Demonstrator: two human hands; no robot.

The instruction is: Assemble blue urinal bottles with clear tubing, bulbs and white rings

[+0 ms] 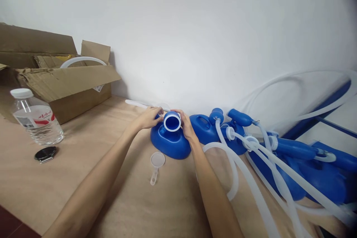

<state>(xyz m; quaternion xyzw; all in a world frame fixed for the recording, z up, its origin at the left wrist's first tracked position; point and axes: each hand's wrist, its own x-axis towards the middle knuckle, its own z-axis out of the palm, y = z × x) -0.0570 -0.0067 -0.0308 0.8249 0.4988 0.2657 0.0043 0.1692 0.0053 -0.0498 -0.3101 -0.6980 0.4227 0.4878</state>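
Note:
A blue plastic urinal bottle (174,148) stands on the wooden table, its wide mouth turned toward me. Around that mouth sits a white ring (172,123). My left hand (150,117) has its fingers curled at the left side of the neck; a small whitish part shows by the fingertips, too small to name. On the other side, my right hand (186,123) wraps its fingers round the neck. A translucent round cap with a strap (157,159) lies flat on the table in front of the bottle. Behind my left hand, the end of a white tube (135,103) shows.
Several blue urinal bottles (203,128) with white hoses (256,189) crowd the right side. An open cardboard box (80,100) stands at the left, a hose inside. Near it are a water bottle (37,119) and a black watch-like disc (46,153). A white wall (178,37) rises behind.

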